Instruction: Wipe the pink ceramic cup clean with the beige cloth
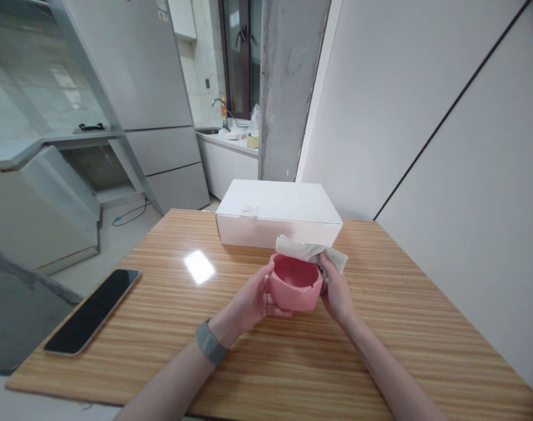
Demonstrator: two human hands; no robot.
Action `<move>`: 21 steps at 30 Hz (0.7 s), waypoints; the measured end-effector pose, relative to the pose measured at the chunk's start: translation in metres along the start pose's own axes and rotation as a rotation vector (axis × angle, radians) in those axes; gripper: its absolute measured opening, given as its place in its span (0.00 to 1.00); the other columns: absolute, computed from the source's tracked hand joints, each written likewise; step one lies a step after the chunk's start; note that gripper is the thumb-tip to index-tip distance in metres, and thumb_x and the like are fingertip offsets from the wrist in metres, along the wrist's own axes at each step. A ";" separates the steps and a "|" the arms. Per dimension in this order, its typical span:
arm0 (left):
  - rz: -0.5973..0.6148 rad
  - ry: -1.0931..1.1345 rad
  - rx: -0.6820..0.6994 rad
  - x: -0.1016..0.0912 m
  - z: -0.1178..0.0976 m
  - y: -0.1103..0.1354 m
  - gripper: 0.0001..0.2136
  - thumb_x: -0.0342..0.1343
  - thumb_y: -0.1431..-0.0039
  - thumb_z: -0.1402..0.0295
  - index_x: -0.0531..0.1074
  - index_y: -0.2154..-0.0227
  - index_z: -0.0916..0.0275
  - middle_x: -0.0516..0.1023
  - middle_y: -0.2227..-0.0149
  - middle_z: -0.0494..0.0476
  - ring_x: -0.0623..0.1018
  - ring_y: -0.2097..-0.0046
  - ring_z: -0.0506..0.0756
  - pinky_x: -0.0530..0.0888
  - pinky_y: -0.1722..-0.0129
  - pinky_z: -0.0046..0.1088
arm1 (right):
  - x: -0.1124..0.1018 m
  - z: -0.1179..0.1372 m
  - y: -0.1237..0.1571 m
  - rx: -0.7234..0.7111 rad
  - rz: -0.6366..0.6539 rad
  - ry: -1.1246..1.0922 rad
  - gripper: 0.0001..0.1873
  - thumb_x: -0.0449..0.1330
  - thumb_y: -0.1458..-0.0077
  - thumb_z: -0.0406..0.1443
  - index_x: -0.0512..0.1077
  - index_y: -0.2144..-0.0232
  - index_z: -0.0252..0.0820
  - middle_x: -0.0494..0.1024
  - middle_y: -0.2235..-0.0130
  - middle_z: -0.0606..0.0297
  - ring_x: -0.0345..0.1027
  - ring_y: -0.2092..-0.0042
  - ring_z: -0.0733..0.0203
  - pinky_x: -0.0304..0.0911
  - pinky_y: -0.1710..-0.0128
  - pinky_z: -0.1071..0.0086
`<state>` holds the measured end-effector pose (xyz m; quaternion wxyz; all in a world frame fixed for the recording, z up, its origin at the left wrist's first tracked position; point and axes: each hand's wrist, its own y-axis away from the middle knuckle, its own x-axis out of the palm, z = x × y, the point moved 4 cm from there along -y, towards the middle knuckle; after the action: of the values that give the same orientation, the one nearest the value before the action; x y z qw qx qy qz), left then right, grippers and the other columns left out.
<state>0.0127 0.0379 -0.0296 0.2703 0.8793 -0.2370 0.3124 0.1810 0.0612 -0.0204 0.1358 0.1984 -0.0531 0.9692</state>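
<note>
A pink faceted bowl [293, 292], with small notches in its rim like an ashtray, is held above the table. My left hand [254, 297] grips it from the left, thumb at the rim and fingers under its side. A pale grey cloth [308, 250] is pinched in my right hand [335, 287] at the bowl's right side. Part of the cloth spreads behind the far rim, and some hangs between the right fingers and the bowl. The right fingertips are partly hidden behind the bowl and cloth.
Behind my hands, a closed white box [279, 231] sits on the wooden table [161, 310]. A dark-screened phone [93, 313] lies near the left edge. A white wall [446, 146] borders the right side. Beyond are a fridge [161, 140] and a sink counter [231, 149].
</note>
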 end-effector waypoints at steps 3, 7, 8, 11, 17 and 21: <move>-0.030 -0.026 -0.043 -0.006 0.002 -0.003 0.25 0.51 0.39 0.49 0.75 0.55 0.69 0.79 0.72 0.59 0.76 0.77 0.52 0.77 0.78 0.29 | 0.003 -0.001 0.001 0.040 0.035 -0.002 0.17 0.66 0.52 0.48 0.79 0.63 0.46 0.84 0.58 0.65 0.71 0.44 0.48 0.63 0.42 0.57; -0.106 -0.009 0.017 -0.007 0.000 -0.003 0.24 0.52 0.39 0.50 0.75 0.53 0.66 0.80 0.67 0.60 0.77 0.74 0.53 0.78 0.77 0.28 | 0.003 -0.004 0.002 0.048 0.030 0.011 0.18 0.66 0.52 0.49 0.78 0.61 0.47 0.84 0.57 0.65 0.69 0.43 0.48 0.61 0.41 0.56; -0.129 -0.007 0.048 -0.007 0.000 -0.003 0.22 0.52 0.39 0.52 0.74 0.53 0.66 0.81 0.66 0.60 0.78 0.72 0.53 0.78 0.76 0.29 | 0.003 -0.004 0.003 0.042 0.021 0.018 0.19 0.66 0.52 0.49 0.78 0.61 0.47 0.83 0.56 0.65 0.69 0.43 0.48 0.60 0.40 0.55; -0.168 -0.015 0.134 -0.003 0.000 -0.002 0.21 0.55 0.39 0.56 0.73 0.51 0.66 0.81 0.60 0.65 0.80 0.65 0.56 0.79 0.70 0.31 | 0.001 -0.007 0.003 0.004 -0.020 0.038 0.21 0.66 0.52 0.50 0.78 0.59 0.47 0.82 0.54 0.65 0.69 0.43 0.48 0.56 0.38 0.54; -0.128 0.083 0.302 0.005 0.001 -0.003 0.19 0.61 0.42 0.63 0.73 0.50 0.67 0.78 0.49 0.67 0.76 0.46 0.62 0.75 0.50 0.38 | 0.012 -0.016 0.018 -0.057 -0.042 0.046 0.23 0.65 0.51 0.51 0.77 0.55 0.49 0.79 0.49 0.65 0.65 0.40 0.49 0.53 0.36 0.53; -0.079 0.100 0.372 0.013 0.001 0.000 0.17 0.64 0.45 0.67 0.74 0.53 0.66 0.76 0.46 0.65 0.73 0.43 0.62 0.70 0.43 0.39 | 0.019 -0.017 0.029 -0.102 -0.035 0.059 0.22 0.64 0.48 0.50 0.76 0.53 0.49 0.79 0.48 0.65 0.63 0.39 0.51 0.53 0.35 0.55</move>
<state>0.0224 0.0342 -0.0212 0.1268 0.9060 -0.1268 0.3835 0.1494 0.0411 -0.0296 0.1643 0.1633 -0.0948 0.9682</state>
